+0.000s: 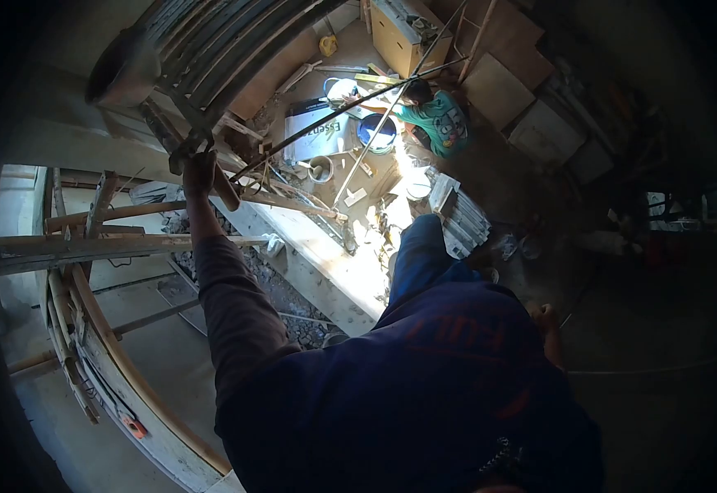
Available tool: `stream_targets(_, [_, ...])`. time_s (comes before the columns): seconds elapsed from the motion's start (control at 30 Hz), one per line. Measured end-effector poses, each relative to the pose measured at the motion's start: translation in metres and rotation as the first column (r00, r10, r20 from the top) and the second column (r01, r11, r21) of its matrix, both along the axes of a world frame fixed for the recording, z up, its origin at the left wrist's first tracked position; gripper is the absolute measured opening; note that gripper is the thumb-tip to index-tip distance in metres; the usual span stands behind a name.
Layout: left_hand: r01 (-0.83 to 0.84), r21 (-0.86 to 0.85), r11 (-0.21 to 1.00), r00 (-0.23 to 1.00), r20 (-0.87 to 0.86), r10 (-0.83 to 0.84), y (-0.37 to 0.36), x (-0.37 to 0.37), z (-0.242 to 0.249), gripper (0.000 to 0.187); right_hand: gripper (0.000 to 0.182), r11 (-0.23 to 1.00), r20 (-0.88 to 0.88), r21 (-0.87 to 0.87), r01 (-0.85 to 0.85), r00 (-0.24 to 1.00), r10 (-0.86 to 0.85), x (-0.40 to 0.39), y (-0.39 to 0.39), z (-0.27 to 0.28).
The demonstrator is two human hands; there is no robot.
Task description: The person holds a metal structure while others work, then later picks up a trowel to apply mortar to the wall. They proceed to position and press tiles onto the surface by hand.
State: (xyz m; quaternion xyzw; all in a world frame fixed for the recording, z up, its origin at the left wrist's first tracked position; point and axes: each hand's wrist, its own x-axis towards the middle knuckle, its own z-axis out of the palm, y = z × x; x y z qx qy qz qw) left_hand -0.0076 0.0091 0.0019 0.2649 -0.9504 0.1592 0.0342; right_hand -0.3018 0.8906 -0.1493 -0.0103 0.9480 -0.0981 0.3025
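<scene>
My left hand (200, 171) reaches up and forward, its fingers wrapped around a wooden pole (227, 191) beside a long beam. Just above this hand are dark tied or clamped joints (187, 148), too dim to make out. My right hand (546, 319) hangs low beside my body in shadow. Its fingers look curled, but whether anything is in them is hidden. A thin dark rod (325, 119) slants from near my left hand toward the upper right.
Below, a person in a green shirt (443, 123) crouches by a blue bucket (376, 131) and a grey pail (320, 169). A white printed sack (313, 135) lies nearby. Bamboo framing (120, 242) stands at left, over rubble (280, 287). Stacked corrugated sheets (463, 220) lie ahead.
</scene>
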Motion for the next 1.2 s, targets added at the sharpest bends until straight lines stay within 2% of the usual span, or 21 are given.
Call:
stream_targets(0.1, [-0.027, 0.029, 0.999, 1.000, 0.013, 0.027, -0.006, 0.001, -0.006, 0.019, 0.039, 0.999, 0.032, 0.012, 0.034, 0.999, -0.034, 0.004, -0.003, 0.007])
stream_targets(0.2, [-0.019, -0.024, 1.000, 0.995, 0.093, 0.021, -0.004, 0.000, -0.003, 0.018, 0.039, 0.999, 0.022, 0.015, 0.044, 0.999, -0.044, 0.006, -0.004, 0.010])
stream_targets(0.3, [0.046, -0.078, 0.996, 0.998, 0.044, -0.042, -0.001, -0.001, 0.001, 0.014, 0.040, 0.999, 0.011, 0.029, 0.038, 0.999, -0.038, 0.006, -0.009, 0.016])
stream_targets(0.4, [-0.082, 0.065, 0.995, 0.994, -0.067, 0.086, 0.001, -0.001, -0.003, 0.013, 0.040, 0.999, 0.009, 0.032, 0.023, 1.000, -0.023, 0.004, -0.007, 0.014])
stream_targets(0.5, [-0.048, 0.004, 0.999, 0.998, -0.049, 0.049, 0.002, 0.001, -0.004, 0.013, 0.040, 1.000, 0.009, 0.026, 0.015, 1.000, -0.015, 0.002, -0.004, 0.008])
stream_targets(0.7, [-0.037, 0.051, 0.998, 0.999, -0.011, 0.037, -0.015, 0.007, -0.018, 0.014, 0.040, 1.000, -0.015, 0.028, -0.010, 1.000, 0.011, 0.001, -0.007, 0.009])
stream_targets(0.8, [-0.050, 0.081, 0.995, 0.998, -0.020, 0.052, -0.007, 0.003, -0.008, 0.018, 0.040, 1.000, 0.005, 0.030, -0.007, 1.000, 0.007, 0.002, -0.009, 0.011])
stream_targets(0.9, [-0.112, 0.199, 0.974, 0.983, -0.125, 0.138, 0.002, -0.002, -0.001, 0.028, 0.040, 0.999, 0.015, 0.038, -0.011, 1.000, 0.010, 0.002, -0.014, 0.017])
stream_targets(1.0, [-0.077, 0.177, 0.981, 0.991, -0.094, 0.095, -0.001, -0.002, -0.001, 0.035, 0.040, 0.999, -0.019, 0.033, -0.021, 1.000, 0.022, 0.003, -0.011, 0.012])
stream_targets(1.1, [-0.059, 0.218, 0.974, 0.938, -0.323, 0.129, 0.024, -0.012, 0.015, 0.034, 0.040, 0.999, -0.026, 0.034, -0.020, 0.999, 0.021, 0.003, -0.013, 0.012])
stream_targets(1.2, [-0.074, 0.179, 0.981, 0.993, -0.077, 0.089, -0.012, 0.004, -0.012, 0.031, 0.041, 1.000, -0.001, 0.030, -0.003, 1.000, 0.003, -0.001, -0.016, 0.018])
